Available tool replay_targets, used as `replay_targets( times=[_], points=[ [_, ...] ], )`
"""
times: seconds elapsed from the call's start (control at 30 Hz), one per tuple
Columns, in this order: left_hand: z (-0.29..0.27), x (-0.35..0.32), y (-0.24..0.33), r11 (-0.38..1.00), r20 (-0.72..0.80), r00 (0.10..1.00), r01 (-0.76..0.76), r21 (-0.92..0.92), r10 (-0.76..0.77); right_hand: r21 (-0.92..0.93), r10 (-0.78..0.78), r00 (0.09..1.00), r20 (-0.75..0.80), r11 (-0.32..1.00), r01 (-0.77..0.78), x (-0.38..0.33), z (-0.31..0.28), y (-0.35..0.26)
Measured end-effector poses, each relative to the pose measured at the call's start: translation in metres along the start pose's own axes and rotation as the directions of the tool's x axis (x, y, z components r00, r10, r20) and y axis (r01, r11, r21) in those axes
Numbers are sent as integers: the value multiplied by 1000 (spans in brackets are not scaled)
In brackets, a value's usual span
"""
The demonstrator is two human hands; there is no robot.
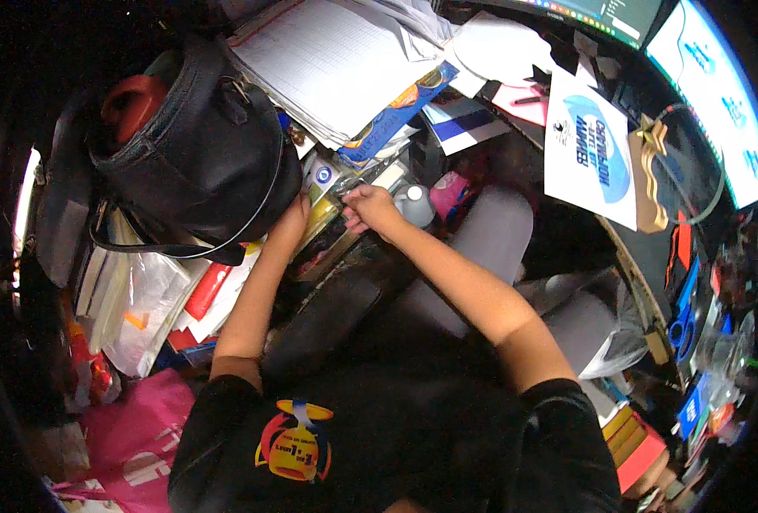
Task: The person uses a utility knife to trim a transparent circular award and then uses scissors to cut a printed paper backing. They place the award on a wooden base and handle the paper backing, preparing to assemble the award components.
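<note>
In the head view, the left hand is laid against the lower edge of a black leather bag; its fingers are hidden, so its spread cannot be told. The right hand is closed in a pinch on a small item too blurred to name, above a cluttered counter. A white bottle stands just beside it, a stack of papers behind.

The left hand presses against a bulky black leather bag; just right, the right hand pinches a thin object near a white plastic bottle.
</note>
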State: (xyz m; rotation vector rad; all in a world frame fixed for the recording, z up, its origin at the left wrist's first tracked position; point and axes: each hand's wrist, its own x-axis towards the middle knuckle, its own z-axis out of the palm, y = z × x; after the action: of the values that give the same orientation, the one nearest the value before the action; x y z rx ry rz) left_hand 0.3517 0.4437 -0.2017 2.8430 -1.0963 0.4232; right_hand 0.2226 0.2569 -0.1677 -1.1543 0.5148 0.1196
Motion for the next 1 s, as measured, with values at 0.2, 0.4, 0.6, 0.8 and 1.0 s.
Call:
replay_targets(
  times=[0.2,0.4,0.6,0.8,1.0],
  points=[
    [23,-1,-47,992,-190,974,-121,34,125,271,67,959,-276,962,11,37,61,9],
    [-27,-16,-6,955,12,972,-226,-192,233,269,93,960,-262,963,-20,51,71,27],
    [-25,-25,-30,973,-117,968,-213,91,223,48,-129,922,-365,986,157,49,69,36],
    [37,-28,-94,-63,372,861,-374,925,346,83,-54,865,-498,990,110,-16,44,60],
    [-7,-23,-84,820,131,963,-271,504,238,260,72,897,-437,964,49,-64,29,71]
  ],
)
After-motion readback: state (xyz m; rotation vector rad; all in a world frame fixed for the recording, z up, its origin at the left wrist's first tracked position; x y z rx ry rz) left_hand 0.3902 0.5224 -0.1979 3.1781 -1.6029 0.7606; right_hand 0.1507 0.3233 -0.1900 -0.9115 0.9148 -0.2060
